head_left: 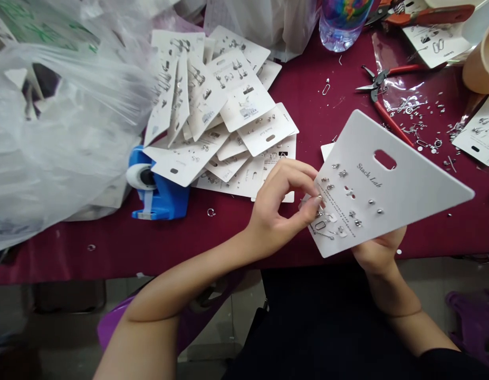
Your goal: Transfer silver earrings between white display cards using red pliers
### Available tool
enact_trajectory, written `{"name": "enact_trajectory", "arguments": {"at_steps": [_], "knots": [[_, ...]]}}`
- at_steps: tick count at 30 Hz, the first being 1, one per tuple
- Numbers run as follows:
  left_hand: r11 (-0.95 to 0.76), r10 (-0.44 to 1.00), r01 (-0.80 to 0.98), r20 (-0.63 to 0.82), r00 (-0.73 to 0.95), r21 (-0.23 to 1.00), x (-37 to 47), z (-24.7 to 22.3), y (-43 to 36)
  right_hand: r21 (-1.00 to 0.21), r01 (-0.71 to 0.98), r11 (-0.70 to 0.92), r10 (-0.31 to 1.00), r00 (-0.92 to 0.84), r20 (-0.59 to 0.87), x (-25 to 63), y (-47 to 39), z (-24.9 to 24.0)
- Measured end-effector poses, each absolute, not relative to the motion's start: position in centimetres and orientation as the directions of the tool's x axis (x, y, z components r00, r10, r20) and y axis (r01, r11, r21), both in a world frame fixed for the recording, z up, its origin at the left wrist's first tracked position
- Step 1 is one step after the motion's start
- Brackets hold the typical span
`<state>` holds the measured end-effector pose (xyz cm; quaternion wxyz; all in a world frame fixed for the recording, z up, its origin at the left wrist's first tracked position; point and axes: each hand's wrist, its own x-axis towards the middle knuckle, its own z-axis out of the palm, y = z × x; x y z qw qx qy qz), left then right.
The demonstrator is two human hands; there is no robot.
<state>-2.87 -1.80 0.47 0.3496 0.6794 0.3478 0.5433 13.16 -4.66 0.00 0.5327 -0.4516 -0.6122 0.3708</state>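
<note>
A white earring card [406,195] printed "Stack Lab" is held up above the table, tilted, with several small metal studs and hoops fixed on it. My right hand [381,250] is behind its lower edge and supports it; most of those fingers are hidden by the card. My left hand [286,195] is at the card's left edge, thumb and forefinger pinched on a small shiny earring [320,199]. Just below that pinch, a few hoops and a small chain [325,232] lie against the card.
A pile of earring cards [244,100] is at the back, beside a blue tape dispenser [165,190]. Plastic bags [70,121] fill the left. Red-handled pliers [381,87], loose metal bits [414,113], a bottle [341,24] and a beige cup [481,66] are on the right.
</note>
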Motion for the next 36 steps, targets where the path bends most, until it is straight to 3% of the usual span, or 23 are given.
{"name": "enact_trajectory", "arguments": {"at_steps": [2, 4, 29, 36], "knots": [[-0.549, 0.832, 0.125, 0.526, 0.176, 0.826, -2.9, 0.5, -1.9, -0.882, 0.091, 0.463, 0.885, 0.02, 0.466, 12.7, -4.6, 0.3], [-0.562, 0.824, 0.148, 0.536, 0.18, 0.814, -3.0, 0.5, -2.1, -0.849, 0.079, 0.522, 0.849, 0.042, 0.526, 12.4, -4.5, 0.6], [-0.652, 0.748, 0.397, 0.632, 0.2, 0.646, -3.1, 1.1, -2.6, -0.846, 0.04, 0.531, 0.841, 0.1, 0.532, 12.4, -4.4, 0.4], [-0.702, 0.667, 0.498, 0.715, 0.209, 0.509, -3.4, 1.5, -2.1, -0.803, 0.171, 0.571, 0.814, 0.012, 0.581, 13.3, -4.4, -0.4]]}}
